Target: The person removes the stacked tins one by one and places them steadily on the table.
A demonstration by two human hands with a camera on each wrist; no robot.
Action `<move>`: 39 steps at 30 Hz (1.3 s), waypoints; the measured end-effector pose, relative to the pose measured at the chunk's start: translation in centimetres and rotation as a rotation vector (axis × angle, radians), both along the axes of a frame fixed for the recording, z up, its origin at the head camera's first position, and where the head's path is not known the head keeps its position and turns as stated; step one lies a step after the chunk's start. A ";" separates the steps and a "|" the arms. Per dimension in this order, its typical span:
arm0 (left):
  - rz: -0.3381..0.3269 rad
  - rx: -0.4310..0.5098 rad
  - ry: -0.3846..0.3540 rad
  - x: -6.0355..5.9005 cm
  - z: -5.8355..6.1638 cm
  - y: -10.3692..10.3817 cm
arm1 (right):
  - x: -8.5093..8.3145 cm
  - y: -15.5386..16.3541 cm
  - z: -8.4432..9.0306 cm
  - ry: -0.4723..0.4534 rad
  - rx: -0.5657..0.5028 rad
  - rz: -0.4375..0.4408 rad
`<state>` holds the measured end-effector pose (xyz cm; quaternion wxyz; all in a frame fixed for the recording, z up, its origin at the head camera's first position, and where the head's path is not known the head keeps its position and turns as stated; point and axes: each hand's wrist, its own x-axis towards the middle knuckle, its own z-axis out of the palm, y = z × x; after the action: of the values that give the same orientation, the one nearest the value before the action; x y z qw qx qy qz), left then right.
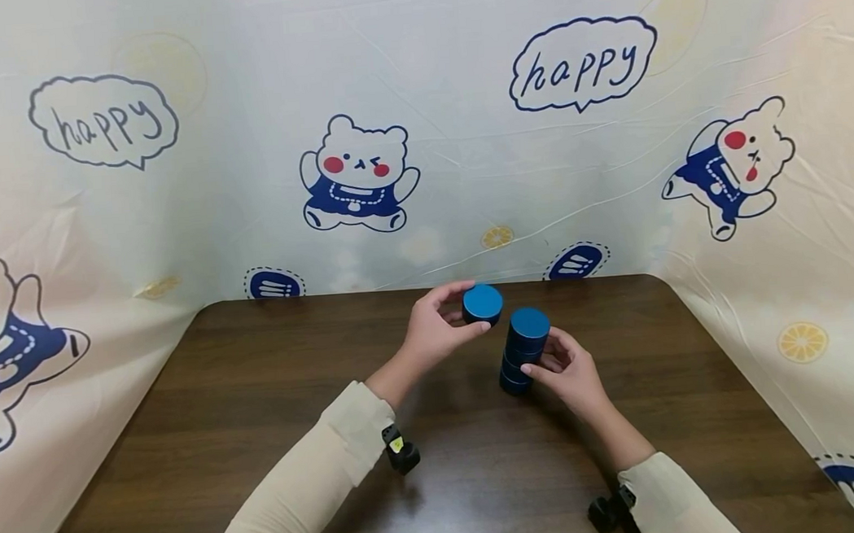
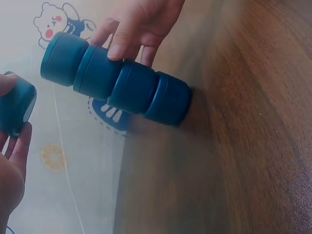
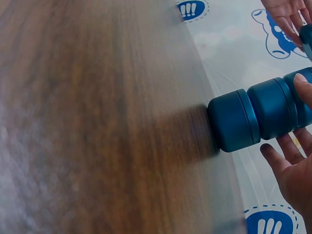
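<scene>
now | left hand (image 1: pixel 431 331) pinches a single blue puck (image 1: pixel 483 304) in thumb and fingertips, held off the counter (image 1: pixel 258 391) at about 10 o'clock from the blue stack (image 1: pixel 523 350) | right hand (image 1: pixel 569 372) holds the stack's side, fingers curled on it | stack stands upright at counter centre, slightly uneven

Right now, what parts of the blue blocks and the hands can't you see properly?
- Head view: the stack's near side, hidden by the right hand.
- Left wrist view: the loose blue block, cut off by the left edge and partly covered by the left hand.
- Right wrist view: the stack's top, cut off by the right edge; the table is blurred.
</scene>
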<state>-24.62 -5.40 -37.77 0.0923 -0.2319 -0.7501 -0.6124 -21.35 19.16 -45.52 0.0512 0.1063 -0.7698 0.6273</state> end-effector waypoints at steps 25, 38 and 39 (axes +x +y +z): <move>0.064 0.022 -0.110 0.0 -3.0 -1.8 | -0.2 0.0 -0.2 -0.029 0.015 -0.021; 0.084 -0.016 -0.173 0.0 -4.6 -2.1 | -0.1 0.1 0.0 -0.029 0.013 -0.010; 0.086 -0.019 -0.174 0.0 -4.7 -2.1 | 0.0 0.1 0.0 -0.030 0.011 -0.011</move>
<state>-24.59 -7.51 -42.49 0.0506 -0.1463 -0.7703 -0.6186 -21.39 19.22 -45.53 0.0423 0.0930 -0.7744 0.6243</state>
